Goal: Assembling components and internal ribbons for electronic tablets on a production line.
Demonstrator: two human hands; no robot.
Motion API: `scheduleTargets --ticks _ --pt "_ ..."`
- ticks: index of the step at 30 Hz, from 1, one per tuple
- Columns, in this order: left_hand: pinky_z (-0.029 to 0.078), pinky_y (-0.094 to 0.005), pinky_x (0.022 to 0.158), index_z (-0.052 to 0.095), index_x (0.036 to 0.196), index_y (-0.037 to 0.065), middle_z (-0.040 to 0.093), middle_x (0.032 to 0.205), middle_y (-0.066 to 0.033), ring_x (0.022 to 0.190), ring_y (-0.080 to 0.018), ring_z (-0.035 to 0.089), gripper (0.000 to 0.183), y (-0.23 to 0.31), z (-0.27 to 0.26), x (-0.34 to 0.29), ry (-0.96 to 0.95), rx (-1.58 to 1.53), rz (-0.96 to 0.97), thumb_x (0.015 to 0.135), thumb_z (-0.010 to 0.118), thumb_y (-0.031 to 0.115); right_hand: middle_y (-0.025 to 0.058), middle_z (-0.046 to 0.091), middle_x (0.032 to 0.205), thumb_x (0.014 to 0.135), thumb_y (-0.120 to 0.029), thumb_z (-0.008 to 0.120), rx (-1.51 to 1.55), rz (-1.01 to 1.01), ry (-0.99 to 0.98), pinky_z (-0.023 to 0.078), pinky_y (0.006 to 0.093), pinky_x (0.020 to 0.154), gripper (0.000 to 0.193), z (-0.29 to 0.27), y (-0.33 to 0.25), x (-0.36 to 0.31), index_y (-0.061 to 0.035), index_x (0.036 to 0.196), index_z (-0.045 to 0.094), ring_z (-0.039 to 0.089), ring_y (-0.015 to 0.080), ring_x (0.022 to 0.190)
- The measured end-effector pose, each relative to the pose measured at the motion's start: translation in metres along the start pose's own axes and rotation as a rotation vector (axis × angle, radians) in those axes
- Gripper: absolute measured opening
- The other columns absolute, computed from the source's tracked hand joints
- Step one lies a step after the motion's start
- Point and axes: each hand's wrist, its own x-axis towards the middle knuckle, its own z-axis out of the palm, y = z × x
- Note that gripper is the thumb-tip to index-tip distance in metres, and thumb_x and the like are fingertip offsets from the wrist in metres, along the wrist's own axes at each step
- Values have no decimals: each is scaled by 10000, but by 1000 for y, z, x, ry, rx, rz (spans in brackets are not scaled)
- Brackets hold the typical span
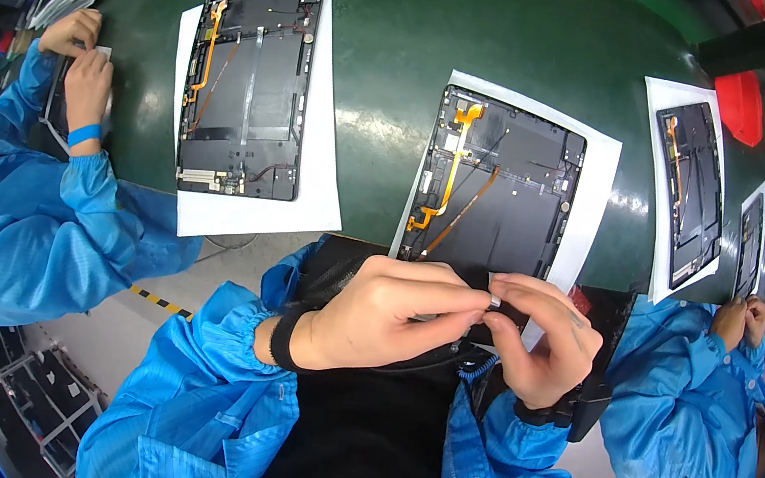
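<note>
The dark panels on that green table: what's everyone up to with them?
A person in blue sleeves is pinching a small silvery piece between the fingertips of the left hand and right hand. The hands appear in front of the near end of a dark panel with orange ribbon cables, lying on a white sheet. More panels lie on the green table. Co-workers sit on both sides, their hands also raised.

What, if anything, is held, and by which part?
A small silvery piece, at the fingertips of the left hand and right hand; exact gripped part cannot be told.
</note>
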Motion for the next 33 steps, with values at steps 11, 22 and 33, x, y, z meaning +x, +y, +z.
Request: scheduleTargets --ticks 11,22,33 --pt "606 -361 770 738 1136 -59 702 997 -127 890 -286 711 361 -13 3 -2 -25 229 204 783 815 -54 192 792 1001 803 93 771 -10 152 -42 619 380 898 172 -1 -2 1 70 974 766 788 318 995" --pt "603 -356 734 779 1079 -47 735 952 -125 833 -266 728 291 -9 -13 -5 -180 161 107 790 807 -52 163 735 940 833 98 688 -127 231 -7 569 374 806 110 1 9 0 32 915 653 725 310 864" --pt "577 -340 676 795 1005 -78 758 879 -179 762 -273 736 154 7 -57 -8 -413 -385 -139 853 770 -90 93 676 820 1038 -86 600 -473 700 210 512 303 675 143 -77 52 -62 38 1026 671 616 112 751"
